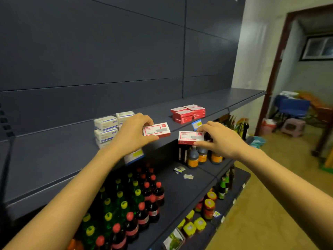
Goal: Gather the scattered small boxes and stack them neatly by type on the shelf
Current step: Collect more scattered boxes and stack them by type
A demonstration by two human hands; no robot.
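Note:
My left hand point(134, 131) grips a red-and-white small box point(158, 130) just above the front edge of the dark blue shelf point(54, 152). My right hand point(218, 137) pinches a second red-and-white box point(189, 137) in the air just in front of that edge. A neat stack of the same red boxes point(188, 113) sits further right on the shelf. A stack of white-and-blue boxes point(108, 128) stands behind my left hand, partly hidden by it.
Below are shelves with red-capped and yellow-capped bottles point(137, 204), dark sauce bottles point(193, 157), jars point(209, 207) and a few small packets point(179, 169). Price tags point(196, 124) hang on the shelf edge. A doorway at right shows a blue chair point(292, 107) and stool point(292, 127).

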